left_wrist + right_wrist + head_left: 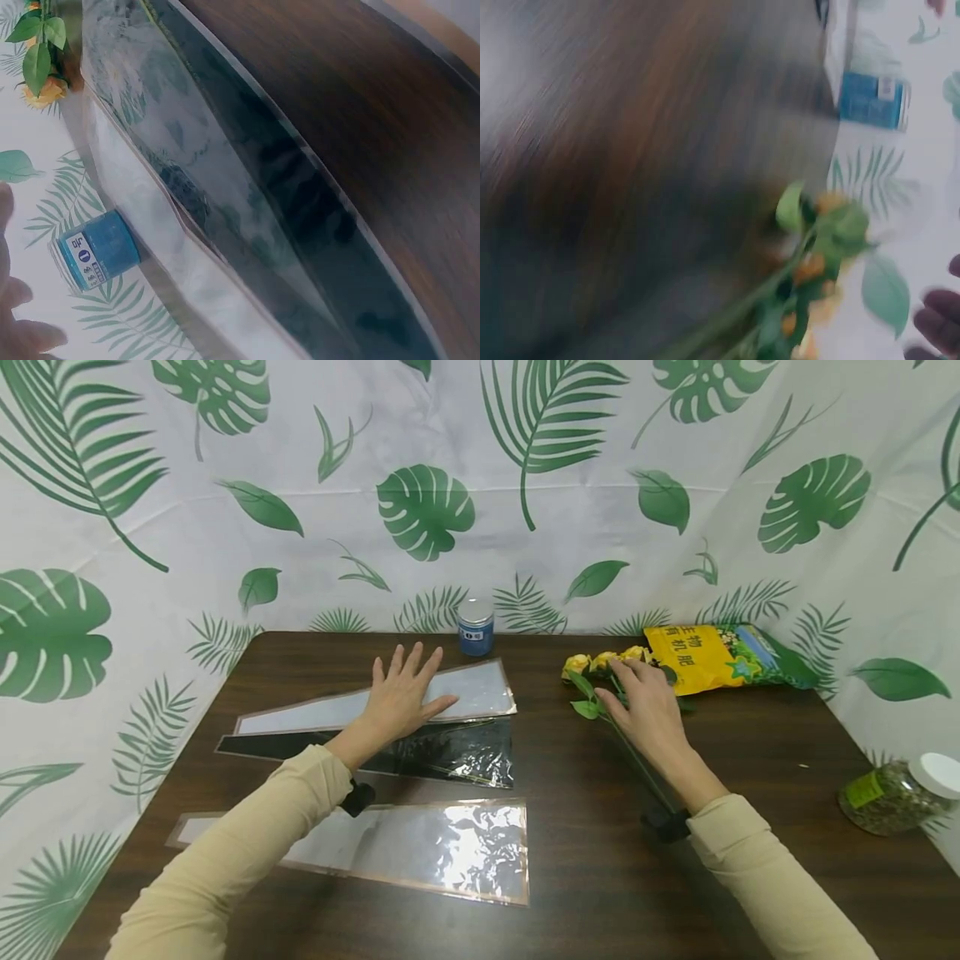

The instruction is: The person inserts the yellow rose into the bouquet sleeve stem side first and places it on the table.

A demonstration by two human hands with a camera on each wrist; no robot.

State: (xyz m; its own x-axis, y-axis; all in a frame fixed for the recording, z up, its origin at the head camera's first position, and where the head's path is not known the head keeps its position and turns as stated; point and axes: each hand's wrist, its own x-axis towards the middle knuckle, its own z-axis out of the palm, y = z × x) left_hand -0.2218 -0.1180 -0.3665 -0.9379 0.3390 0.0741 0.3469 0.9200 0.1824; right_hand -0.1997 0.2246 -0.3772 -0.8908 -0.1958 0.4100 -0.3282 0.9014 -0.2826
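Note:
My left hand [401,697] spreads its fingers over a white tapered plastic flower sleeve [483,685] and a black one [285,746]; whether it touches them I cannot tell. In the left wrist view its fingers [22,334] show at the left edge, holding nothing. My right hand [648,706] is over yellow artificial roses [577,667] with green leaves and long stems. In the right wrist view the roses [810,270] are blurred, and the fingertips [937,322] stand apart from them, loosely extended. A third sleeve [405,839], whitish and shiny, lies nearer me.
A blue jar [476,631] stands at the table's back edge. A yellow fertilizer bag [701,660] lies behind the roses at the back right. On the right, a clear jar [881,797] with a white lid lies tipped. A leaf-print cloth [322,560] hangs behind the dark table [592,893].

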